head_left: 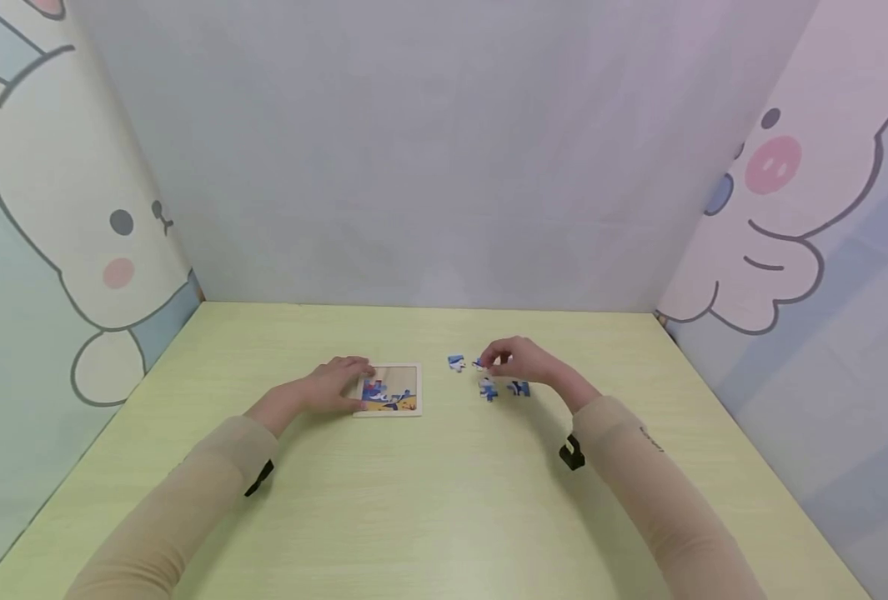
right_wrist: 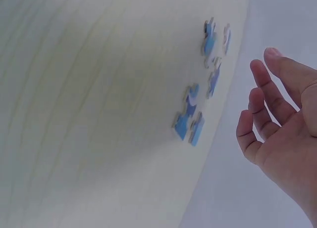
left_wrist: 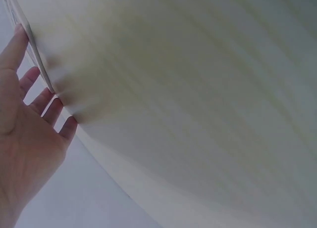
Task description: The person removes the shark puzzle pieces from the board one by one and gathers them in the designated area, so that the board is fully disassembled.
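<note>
A square wooden jigsaw tray (head_left: 418, 390) lies on the table, its lower part filled with a blue and yellow picture and its upper part bare wood. My left hand (head_left: 336, 385) rests at the tray's left side, thumb near the lower corner, fingers near the upper one. In the left wrist view, the thumb and fingertips touch along the tray edge (left_wrist: 39, 60). My right hand (head_left: 520, 360) hovers over loose blue-and-white jigsaw pieces (head_left: 488, 389), fingers loosely bent. In the right wrist view, nothing shows between the thumb and fingers of this hand (right_wrist: 282, 102).
One jigsaw piece (head_left: 455, 363) lies between the tray and the right hand, another piece (head_left: 519, 388) below that hand. The pale yellow table (head_left: 428, 500) meets a grey back wall (head_left: 428, 167). Side curtains carry cartoon animals.
</note>
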The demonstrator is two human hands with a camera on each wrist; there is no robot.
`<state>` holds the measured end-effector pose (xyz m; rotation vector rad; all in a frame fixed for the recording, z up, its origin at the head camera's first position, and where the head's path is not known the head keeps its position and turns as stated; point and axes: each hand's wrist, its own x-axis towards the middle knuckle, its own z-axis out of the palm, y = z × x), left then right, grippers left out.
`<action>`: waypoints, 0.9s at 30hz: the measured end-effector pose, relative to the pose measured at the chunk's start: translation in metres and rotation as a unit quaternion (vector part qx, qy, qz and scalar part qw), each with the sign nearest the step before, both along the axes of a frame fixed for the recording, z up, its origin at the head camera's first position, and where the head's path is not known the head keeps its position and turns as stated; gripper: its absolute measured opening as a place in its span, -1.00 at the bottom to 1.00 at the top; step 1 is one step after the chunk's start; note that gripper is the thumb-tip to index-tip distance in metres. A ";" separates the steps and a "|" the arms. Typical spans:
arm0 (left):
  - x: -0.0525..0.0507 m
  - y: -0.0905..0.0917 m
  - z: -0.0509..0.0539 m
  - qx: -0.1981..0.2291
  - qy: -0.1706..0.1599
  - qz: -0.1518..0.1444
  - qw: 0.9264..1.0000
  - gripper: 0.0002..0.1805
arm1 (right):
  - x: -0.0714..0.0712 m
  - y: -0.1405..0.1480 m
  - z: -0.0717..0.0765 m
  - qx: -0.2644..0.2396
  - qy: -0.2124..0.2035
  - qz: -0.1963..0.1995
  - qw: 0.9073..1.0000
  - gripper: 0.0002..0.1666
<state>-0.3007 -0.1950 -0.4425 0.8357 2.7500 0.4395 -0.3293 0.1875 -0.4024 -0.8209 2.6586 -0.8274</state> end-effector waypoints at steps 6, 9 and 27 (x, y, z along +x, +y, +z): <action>0.000 -0.001 -0.001 -0.001 -0.001 0.000 1.000 -0.29 | 0.003 -0.015 0.015 -0.012 0.012 0.023 1.000 -0.75; 0.000 -0.001 -0.001 0.000 0.000 0.000 1.000 -0.29 | 0.003 -0.024 0.020 -0.016 0.015 0.026 0.999 -0.74; 0.001 -0.004 0.004 -0.005 -0.006 -0.008 1.000 -0.28 | 0.003 -0.091 0.014 -0.047 0.023 0.032 0.998 -0.70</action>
